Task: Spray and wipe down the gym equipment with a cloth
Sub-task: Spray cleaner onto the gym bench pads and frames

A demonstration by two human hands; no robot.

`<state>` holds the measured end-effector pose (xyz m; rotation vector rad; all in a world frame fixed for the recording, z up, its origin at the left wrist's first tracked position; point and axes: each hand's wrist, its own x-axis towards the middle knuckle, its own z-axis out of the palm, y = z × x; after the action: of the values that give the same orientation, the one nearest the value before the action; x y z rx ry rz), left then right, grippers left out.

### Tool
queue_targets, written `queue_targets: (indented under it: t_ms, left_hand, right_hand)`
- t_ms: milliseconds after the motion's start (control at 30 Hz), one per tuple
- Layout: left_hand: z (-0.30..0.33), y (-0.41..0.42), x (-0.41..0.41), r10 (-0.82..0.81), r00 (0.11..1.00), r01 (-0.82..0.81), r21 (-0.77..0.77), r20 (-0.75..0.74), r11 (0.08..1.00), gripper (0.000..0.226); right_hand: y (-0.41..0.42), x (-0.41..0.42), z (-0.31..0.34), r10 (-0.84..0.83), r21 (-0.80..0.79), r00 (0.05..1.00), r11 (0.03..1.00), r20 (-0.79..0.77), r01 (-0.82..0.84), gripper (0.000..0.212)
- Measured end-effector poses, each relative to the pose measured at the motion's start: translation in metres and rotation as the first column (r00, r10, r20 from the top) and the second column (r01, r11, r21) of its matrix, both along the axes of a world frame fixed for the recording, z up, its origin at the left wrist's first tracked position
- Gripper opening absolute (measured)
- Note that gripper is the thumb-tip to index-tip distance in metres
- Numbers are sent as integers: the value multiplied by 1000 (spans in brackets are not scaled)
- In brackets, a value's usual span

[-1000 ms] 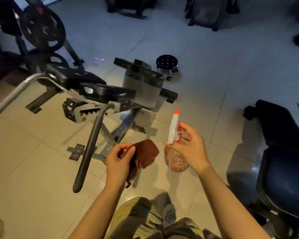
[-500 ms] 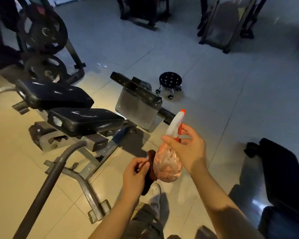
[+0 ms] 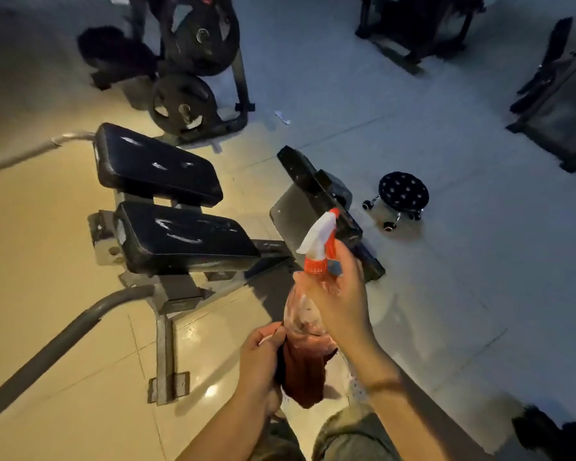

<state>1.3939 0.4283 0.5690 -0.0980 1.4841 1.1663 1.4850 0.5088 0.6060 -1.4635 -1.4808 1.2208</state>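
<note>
Two hands work nearest the camera: left hand (image 3: 258, 356) grips a dark red cloth (image 3: 305, 371); right hand (image 3: 338, 294) is wrapped around a spray bottle (image 3: 316, 277), nozzle toward the padded bench (image 3: 183, 241) beyond. Best practice: mist pads evenly, then wipe. Trigger finger hidden; far machines too dark to identify.

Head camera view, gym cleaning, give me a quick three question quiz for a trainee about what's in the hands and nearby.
1. True or false: the right hand holds the spray bottle.
2. What does the left hand grip? A) cloth B) dumbbell C) phone
3. Fill in: the small round stool stands on the ____, apart from the padded bench.

Key: 1 true; 2 A, the dark red cloth; 3 floor.
</note>
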Motion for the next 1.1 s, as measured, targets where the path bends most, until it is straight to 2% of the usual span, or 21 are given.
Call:
queue_targets:
  t_ms: [167, 333, 433, 533, 633, 700, 833, 933, 1100]
  left_hand:
    - [7, 32, 48, 262, 961, -262, 6, -86, 965, 8]
    - [15, 58, 112, 492, 859, -496, 6, -143, 868, 11]
    - [19, 59, 141, 569, 805, -581, -34, -168, 813, 13]
    - [21, 53, 155, 645, 747, -659, -55, -164, 750, 10]
    - [19, 47, 161, 685, 702, -706, -68, -195, 705, 9]
    - [16, 44, 163, 694, 687, -721, -87, -214, 687, 9]
    - [12, 45, 157, 736, 650, -758, -89, -189, 646, 10]
    - [11, 54, 146, 762, 630, -775, -68, -150, 628, 11]
    - [8, 66, 129, 788, 600, -798, -30, -138, 602, 12]
  right_hand:
    - [53, 20, 3, 232, -46, 972, 971, -38, -233, 77]
    - [102, 52, -4, 456, -66, 890, 888, -1, -456, 87]
    - [111, 61, -13, 568, -93, 823, 818, -29, -568, 82]
    - [116, 58, -20, 707, -145, 705, 693, -56, -706, 62]
    - [122, 44, -22, 827, -244, 535, 491, -171, -836, 35]
    - [123, 36, -25, 867, -266, 458, 402, -197, -876, 30]
    - [127, 26, -29, 904, -302, 388, 325, -181, -896, 27]
    - [133, 16, -29, 930, -325, 349, 298, -112, -897, 27]
    - [139, 4, -29, 952, -276, 305, 293, -1, -916, 30]
